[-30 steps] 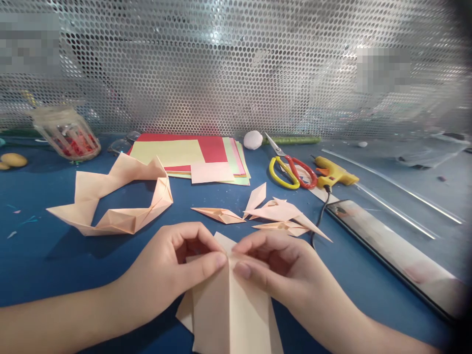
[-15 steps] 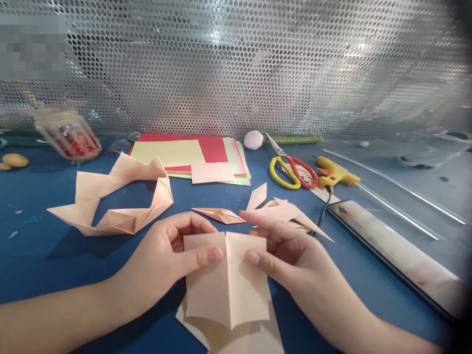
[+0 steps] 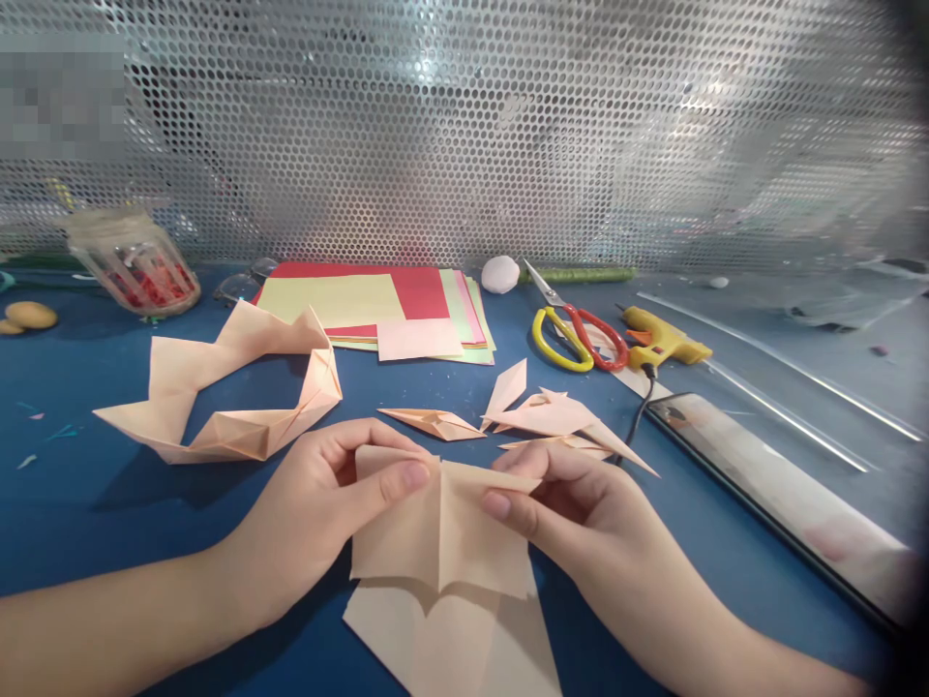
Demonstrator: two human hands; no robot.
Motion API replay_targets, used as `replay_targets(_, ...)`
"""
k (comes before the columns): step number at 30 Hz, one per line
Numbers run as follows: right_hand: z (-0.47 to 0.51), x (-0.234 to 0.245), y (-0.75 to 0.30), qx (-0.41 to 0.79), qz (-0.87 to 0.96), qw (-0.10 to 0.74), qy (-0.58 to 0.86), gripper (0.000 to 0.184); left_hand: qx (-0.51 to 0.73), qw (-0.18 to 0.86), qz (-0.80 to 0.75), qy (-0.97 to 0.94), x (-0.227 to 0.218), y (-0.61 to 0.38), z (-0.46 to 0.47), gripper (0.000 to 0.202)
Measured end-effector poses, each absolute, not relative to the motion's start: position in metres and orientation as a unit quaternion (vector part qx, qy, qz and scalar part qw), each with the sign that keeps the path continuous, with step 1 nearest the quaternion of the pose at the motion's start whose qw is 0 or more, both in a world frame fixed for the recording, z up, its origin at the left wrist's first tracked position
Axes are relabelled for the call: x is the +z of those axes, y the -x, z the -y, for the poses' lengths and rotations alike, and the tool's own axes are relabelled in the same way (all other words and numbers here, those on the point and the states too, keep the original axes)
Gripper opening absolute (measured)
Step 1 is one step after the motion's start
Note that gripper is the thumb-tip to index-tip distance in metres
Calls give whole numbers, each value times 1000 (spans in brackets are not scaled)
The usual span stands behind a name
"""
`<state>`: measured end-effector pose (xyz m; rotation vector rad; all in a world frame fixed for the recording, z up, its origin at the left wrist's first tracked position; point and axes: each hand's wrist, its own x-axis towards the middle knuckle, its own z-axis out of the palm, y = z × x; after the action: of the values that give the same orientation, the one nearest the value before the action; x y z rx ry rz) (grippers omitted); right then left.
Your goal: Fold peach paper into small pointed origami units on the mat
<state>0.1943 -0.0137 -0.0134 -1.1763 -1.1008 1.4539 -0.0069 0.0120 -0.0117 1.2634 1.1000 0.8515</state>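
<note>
Between my hands is a small peach sheet of paper [image 3: 442,537] with a crease down its middle. My left hand [image 3: 355,513] pinches its upper left part, thumb on the face and fingers behind. Near the upper right edge, my right hand [image 3: 573,513] grips the same sheet between thumb and fingers, and that corner bends over. Larger peach paper [image 3: 464,649] lies below it on the blue table. Just beyond my fingers are a folded peach paper diamond [image 3: 435,423] and a pile of folded peach pieces [image 3: 544,416].
A ring of joined folded paper [image 3: 174,368] stands at the left. Coloured paper sheets [image 3: 334,300] lie at the back, with scissors [image 3: 573,329], a yellow glue gun [image 3: 664,339] and a phone [image 3: 784,513] to the right. A glass jar [image 3: 137,266] is back left, before a perforated metal screen [image 3: 406,145].
The sheet's lower edge has risen and tilted up, uncovering more of the paper below. Its upper right corner now bends over, and my right fingers have curled in.
</note>
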Motion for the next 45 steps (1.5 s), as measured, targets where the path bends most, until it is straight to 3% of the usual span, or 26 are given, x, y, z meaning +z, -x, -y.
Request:
replay_targets(9, 13, -20, -199, 633, 402, 496, 438, 30, 368, 673, -409, -493, -10, 7, -15, 25)
replay_targets(13, 14, -19, -199, 581, 434, 524, 447, 29, 345, 695, -391, -496, -10, 7, -13, 23)
replay_targets(21, 15, -15, -198, 600, 479, 481, 424, 24, 366, 663, -417, -503, -11, 6, -13, 19)
replay_targets(26, 16, -19, -198, 583, 499, 455, 451, 16, 358, 631, -441, -528, -11, 6, -12, 40)
replay_targets(45, 16, -19, -201, 539, 496, 464, 498, 31, 401, 552, -460, -568, -19, 8, -15, 44)
